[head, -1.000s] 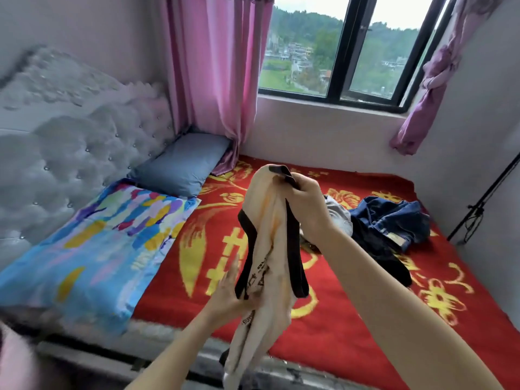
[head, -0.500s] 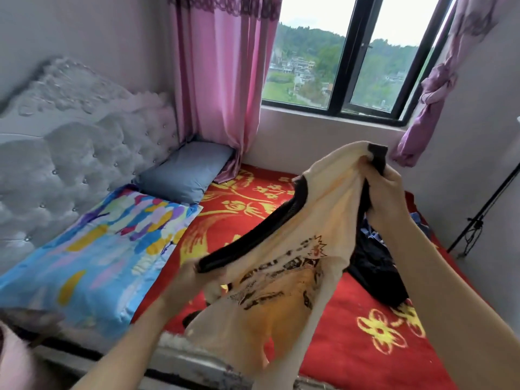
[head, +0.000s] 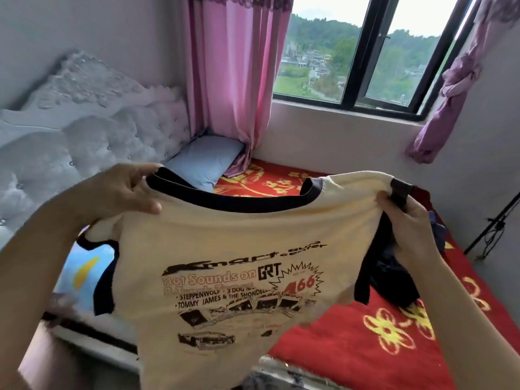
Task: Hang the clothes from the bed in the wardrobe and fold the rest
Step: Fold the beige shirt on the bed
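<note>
Pulls cream T-shirt (head: 225, 229) wide open from its earlier bunch. Pinches collar-side shoulder with left hand (head: 112, 192), grips black-trimmed sleeve with right hand (head: 408, 223). Holds it up, with red bed (head: 365, 342) below and dark clothes (head: 394, 280) heaped behind its right edge.

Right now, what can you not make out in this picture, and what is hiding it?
Head view only:
- Dark clothes on the bed: mostly behind the T-shirt and right hand; piece count unclear.
- T-shirt's hem: cut off by the bottom edge.
- Patterned pillow: largely behind the T-shirt.
- Wardrobe: outside the frame.
</note>
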`<state>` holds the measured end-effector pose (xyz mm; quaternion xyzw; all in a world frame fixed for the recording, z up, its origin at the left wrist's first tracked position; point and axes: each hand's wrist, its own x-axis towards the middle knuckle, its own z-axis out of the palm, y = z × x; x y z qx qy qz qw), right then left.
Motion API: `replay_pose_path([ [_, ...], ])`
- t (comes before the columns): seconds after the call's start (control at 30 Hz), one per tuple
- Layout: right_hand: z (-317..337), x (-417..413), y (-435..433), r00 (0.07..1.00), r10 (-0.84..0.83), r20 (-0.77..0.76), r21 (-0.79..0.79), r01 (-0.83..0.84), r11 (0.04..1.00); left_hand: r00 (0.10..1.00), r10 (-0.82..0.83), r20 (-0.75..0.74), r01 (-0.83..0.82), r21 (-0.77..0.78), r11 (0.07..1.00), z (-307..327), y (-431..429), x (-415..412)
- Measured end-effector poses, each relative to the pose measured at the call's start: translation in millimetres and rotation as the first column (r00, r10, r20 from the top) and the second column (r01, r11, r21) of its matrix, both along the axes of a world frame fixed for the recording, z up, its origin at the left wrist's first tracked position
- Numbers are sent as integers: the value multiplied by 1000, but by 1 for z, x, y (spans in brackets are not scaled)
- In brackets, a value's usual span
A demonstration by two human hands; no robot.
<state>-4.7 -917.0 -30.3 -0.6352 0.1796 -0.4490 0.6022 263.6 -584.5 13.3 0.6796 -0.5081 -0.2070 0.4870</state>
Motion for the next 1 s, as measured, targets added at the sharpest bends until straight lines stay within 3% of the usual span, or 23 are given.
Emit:
replay_pose_path([
  [0.1,-30,3,1,995,49,-88,75,-42,996,998,11,-57,4,254,967,-30,-3,8],
  [0.37,-147,11,6,924,76,-376,248,21,968,974,223,25,-206,501,841,-163,3,32],
  [0.5,-166,29,-5,898,65,-434,279,65,958,916,386,113,-394,434,810,-191,-17,52],
  [0.6,-168,48,-16,888,26,-459,254,103,962,783,470,407,-612,373,697,-197,-41,66],
  [0.67,-170,76,-33,879,-11,-477,231,137,963,705,507,497,-690,312,653,-198,-65,89],
  [0.8,-156,155,-82,856,-109,-505,161,218,963,677,511,530,-691,219,689,-190,-137,160],
  [1.0,-134,343,-220,758,-328,-563,92,452,888,715,585,382,-686,222,693,-170,-311,325],
])
